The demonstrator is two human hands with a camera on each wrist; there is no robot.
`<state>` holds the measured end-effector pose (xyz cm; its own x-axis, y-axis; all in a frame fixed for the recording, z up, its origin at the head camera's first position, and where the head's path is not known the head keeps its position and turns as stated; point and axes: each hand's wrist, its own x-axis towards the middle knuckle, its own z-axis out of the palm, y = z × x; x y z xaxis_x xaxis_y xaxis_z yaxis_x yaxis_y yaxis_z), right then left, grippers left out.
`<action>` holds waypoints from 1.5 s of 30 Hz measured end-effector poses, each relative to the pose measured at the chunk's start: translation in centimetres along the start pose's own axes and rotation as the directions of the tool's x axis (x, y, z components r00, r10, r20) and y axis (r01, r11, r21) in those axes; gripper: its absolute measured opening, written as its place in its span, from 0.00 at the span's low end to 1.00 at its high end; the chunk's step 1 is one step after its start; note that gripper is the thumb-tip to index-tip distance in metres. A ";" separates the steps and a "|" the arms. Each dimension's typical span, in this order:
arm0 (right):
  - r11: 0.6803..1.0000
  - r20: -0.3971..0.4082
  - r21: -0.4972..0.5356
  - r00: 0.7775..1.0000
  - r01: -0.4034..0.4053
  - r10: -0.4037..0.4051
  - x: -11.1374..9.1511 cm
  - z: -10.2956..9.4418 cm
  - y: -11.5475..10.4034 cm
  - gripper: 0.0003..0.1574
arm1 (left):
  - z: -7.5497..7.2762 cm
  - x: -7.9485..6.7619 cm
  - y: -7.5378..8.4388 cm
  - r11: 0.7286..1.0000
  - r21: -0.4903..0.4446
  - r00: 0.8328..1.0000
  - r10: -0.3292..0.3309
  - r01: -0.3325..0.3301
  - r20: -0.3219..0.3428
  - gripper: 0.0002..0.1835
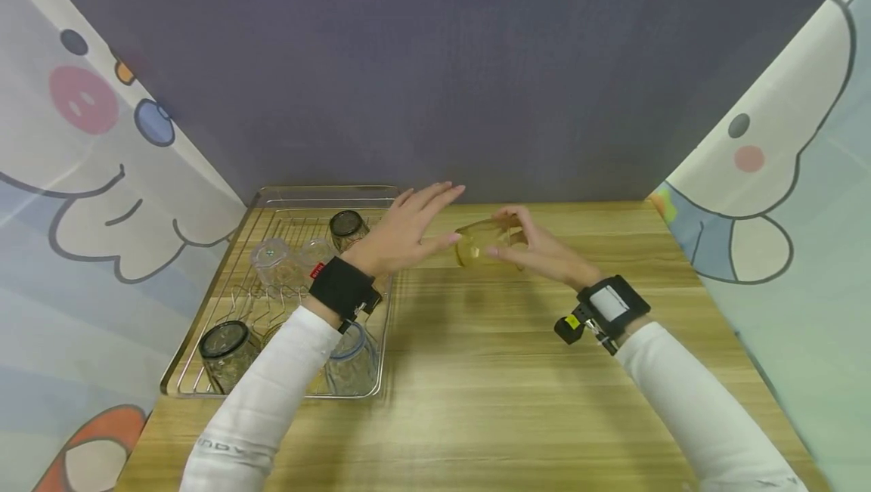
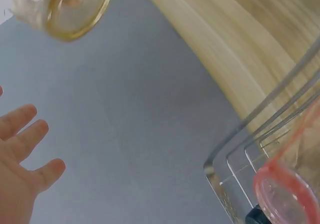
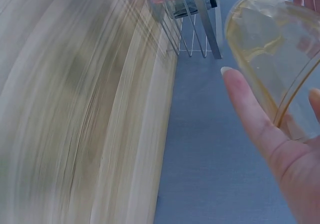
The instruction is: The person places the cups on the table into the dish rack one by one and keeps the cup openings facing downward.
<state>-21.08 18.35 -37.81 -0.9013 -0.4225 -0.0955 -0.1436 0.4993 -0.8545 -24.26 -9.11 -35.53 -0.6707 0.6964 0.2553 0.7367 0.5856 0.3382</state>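
My right hand (image 1: 547,250) holds an amber-tinted glass (image 1: 474,245) above the table, thumb and fingers around it. The glass lies tilted on its side, its bottom end toward the left. In the right wrist view, the thumb (image 3: 245,96) runs along the clear wall of the glass (image 3: 265,38). My left hand (image 1: 408,231) is beside it with fingers extended and spread, the thumb tip right at the glass's left end in the head view. Nothing sits in the left palm. The left wrist view has those spread fingers (image 2: 30,139) apart from the glass (image 2: 80,11).
A metal wire rack (image 1: 178,371) stands on the wooden table (image 1: 476,401) at the left. Several glasses stand upside down in it, among them a dark one (image 1: 227,352), a bluish one (image 1: 351,367) and a clear one (image 1: 274,259). A dark grey panel (image 1: 449,76) rises behind the table.
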 end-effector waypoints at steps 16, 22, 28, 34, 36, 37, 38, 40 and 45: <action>0.998 0.002 0.062 1.000 0.021 -0.021 -0.3 0.6 -0.2 0.41 | 2.6 0.2 1.9 0.996 0.057 0.997 0.058 -0.061 0.058 0.54; 0.995 0.007 0.091 0.999 0.036 -0.037 -0.6 1.2 -0.4 0.40 | 3.7 -0.1 2.5 0.995 0.062 0.997 0.070 -0.072 0.044 0.53; 0.992 0.011 0.119 0.999 0.045 -0.047 -0.8 1.6 -0.3 0.37 | 4.9 -0.4 3.0 0.997 0.031 0.997 0.066 -0.064 -0.035 0.49; 0.986 0.020 0.162 0.998 0.048 -0.051 -1.0 2.0 -0.2 0.36 | 6.1 -0.7 3.5 0.996 -0.087 0.987 -0.028 0.014 -0.161 0.44; 0.984 0.022 0.171 0.999 0.042 -0.046 -1.0 2.3 -0.2 0.37 | 6.4 -0.8 3.8 0.977 -0.205 0.977 -0.104 0.065 -0.186 0.41; 0.983 0.020 0.179 0.999 0.039 -0.043 -1.0 2.4 -0.3 0.37 | 6.6 -0.9 4.0 0.960 -0.268 0.970 -0.142 0.086 -0.198 0.39; 0.982 0.019 0.186 0.999 0.039 -0.044 -1.1 2.5 -0.3 0.37 | 6.7 -0.9 4.1 0.939 -0.328 0.962 -0.177 0.102 -0.208 0.36; 0.981 0.014 0.191 0.999 0.042 -0.045 -1.1 2.8 -0.5 0.38 | 7.0 -1.0 4.3 0.895 -0.428 0.942 -0.243 0.127 -0.229 0.31; 0.975 -0.006 0.215 0.999 0.048 -0.047 -1.2 3.6 -1.0 0.40 | 7.2 -1.3 4.7 0.752 -0.644 0.894 -0.377 0.142 -0.243 0.24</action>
<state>-18.38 15.57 -38.66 -0.8960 -0.4410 -0.0518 -0.0950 0.3043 -0.9478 -19.34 -4.26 -40.74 -0.8981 0.3009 0.3206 0.4030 0.2718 0.8739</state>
